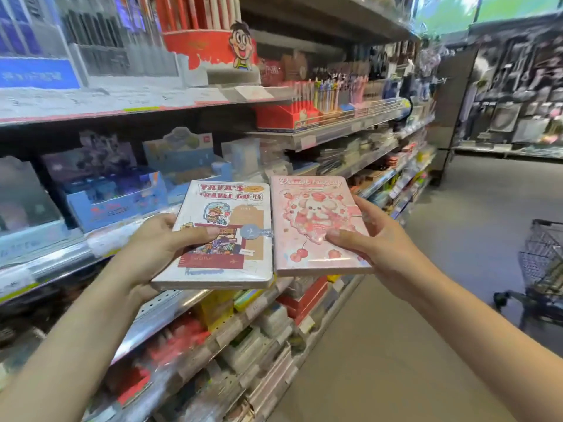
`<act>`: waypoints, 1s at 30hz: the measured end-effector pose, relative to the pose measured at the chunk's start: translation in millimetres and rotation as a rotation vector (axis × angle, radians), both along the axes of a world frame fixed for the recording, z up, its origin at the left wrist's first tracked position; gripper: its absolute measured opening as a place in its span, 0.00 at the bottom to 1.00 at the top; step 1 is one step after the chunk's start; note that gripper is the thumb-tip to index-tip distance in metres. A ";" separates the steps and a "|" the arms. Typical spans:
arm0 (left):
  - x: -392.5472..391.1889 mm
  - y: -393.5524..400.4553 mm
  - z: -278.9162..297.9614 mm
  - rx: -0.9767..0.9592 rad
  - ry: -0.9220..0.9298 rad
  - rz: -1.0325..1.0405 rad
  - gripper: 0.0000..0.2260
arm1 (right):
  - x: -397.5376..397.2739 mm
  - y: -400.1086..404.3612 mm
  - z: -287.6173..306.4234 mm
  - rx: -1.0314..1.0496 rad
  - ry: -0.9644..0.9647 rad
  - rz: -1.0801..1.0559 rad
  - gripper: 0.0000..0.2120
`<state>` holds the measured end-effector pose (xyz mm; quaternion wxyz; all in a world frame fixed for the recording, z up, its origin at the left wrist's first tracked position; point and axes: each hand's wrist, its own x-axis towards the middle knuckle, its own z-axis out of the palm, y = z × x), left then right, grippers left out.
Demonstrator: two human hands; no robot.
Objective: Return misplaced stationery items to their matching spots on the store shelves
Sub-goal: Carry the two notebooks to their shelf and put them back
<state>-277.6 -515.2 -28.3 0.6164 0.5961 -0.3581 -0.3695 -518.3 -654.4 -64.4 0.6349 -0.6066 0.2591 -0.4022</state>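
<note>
Left hand grips white notebook, right hand grips pink notebook — frame ctr, thumbs on covers; wire basket far right.

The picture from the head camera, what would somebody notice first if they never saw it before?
First come the two notebooks held up side by side in the middle: a white travel notebook in the left hand and a pink bunny notebook in the right hand. Next, the red pen stand with a cartoon boy stands out on the top shelf at the upper left. A shopping cart waits in the aisle at the right edge.
</note>
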 end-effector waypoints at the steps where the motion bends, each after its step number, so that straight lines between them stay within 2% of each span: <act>1: -6.0 -16.4 -0.8 0.001 -0.009 -0.017 0.05 | -8.1 -11.1 -2.4 0.009 -0.011 -0.021 0.45; 4: -22.4 -67.0 -2.7 0.012 -0.050 -0.061 0.03 | -27.9 -46.4 -9.1 0.018 -0.031 -0.088 0.44; 10: -47.4 -182.8 -4.8 0.006 -0.050 -0.157 0.05 | -61.9 -133.3 -14.6 0.020 -0.062 -0.234 0.31; 14: -57.9 -267.2 -1.1 -0.007 -0.083 -0.246 0.16 | -79.9 -201.7 -10.4 0.012 -0.067 -0.321 0.34; 17: -67.9 -331.2 0.7 0.006 -0.097 -0.259 0.06 | -94.1 -253.1 -6.9 -0.007 -0.049 -0.395 0.43; 20: -81.0 -387.9 0.3 0.020 -0.117 -0.288 0.05 | -107.9 -301.5 -10.6 -0.030 -0.031 -0.464 0.47; 28: -127.1 -536.4 -11.3 0.042 -0.060 -0.338 0.12 | -158.9 -430.4 -24.2 -0.023 -0.006 -0.485 0.39; 30: -141.6 -575.1 -14.4 0.052 -0.048 -0.347 0.11 | -176.5 -468.3 -27.0 -0.017 -0.011 -0.483 0.37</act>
